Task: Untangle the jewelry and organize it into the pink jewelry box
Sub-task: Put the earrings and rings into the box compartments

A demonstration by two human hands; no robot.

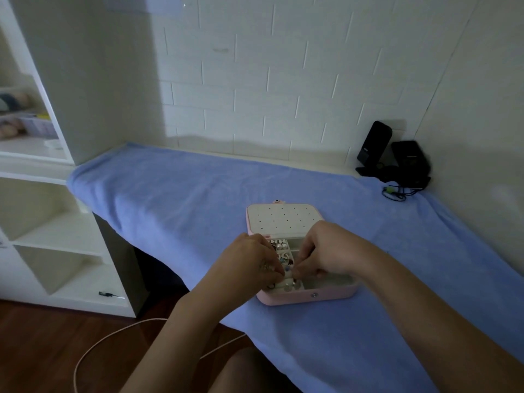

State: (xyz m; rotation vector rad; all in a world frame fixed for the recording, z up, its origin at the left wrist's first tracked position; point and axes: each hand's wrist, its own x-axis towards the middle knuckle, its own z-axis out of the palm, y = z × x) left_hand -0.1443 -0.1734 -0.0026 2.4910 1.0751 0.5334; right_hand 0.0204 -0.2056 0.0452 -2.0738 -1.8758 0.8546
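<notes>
The left hand (249,262) and the right hand (326,251) are meeting over the middle of the pink jewelry box (309,297). Both are curling their fingers and pinching a tiny bit of jewelry (280,246), likely pulling it apart right above the box so nothing is dropping away. The piece is too small to make out, and the hands are hiding several little compartments. Behind the box, its dotted lid (283,218) is lying open on the blue towel (170,194) covering the worktop. Far behind the box, black gadgets (374,148) are sitting in shadow.
</notes>
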